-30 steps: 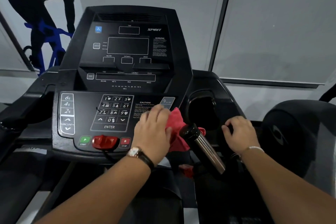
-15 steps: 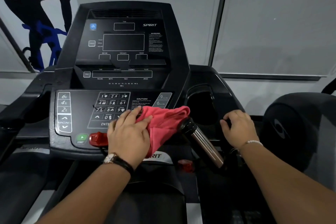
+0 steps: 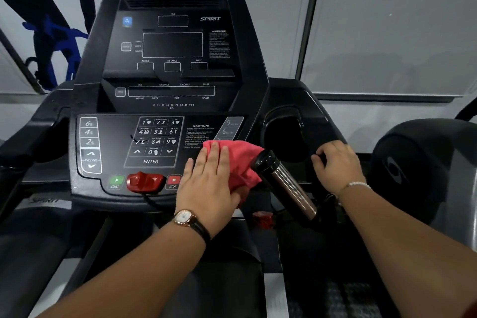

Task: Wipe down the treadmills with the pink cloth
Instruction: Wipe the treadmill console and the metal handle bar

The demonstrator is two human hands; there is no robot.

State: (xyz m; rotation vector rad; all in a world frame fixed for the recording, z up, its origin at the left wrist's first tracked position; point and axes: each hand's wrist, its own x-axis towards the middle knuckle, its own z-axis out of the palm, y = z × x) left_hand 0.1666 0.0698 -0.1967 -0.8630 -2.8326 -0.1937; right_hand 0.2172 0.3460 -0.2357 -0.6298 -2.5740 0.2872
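Left hand lies flat, fingers straight, pressing the cloth on the console right of the keypad; my right hand grips the console's edge. Sweeping left could press STOP or dislodge the red key.

Black-strapped watch, white beaded bracelet

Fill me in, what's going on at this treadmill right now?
A person is wiping the treadmill console. The left hand presses the pink cloth flat on the control panel, right of the keypad, beside the silver handgrip. The right hand rests with curled fingers by the cup holder; whether it grips anything is unclear.
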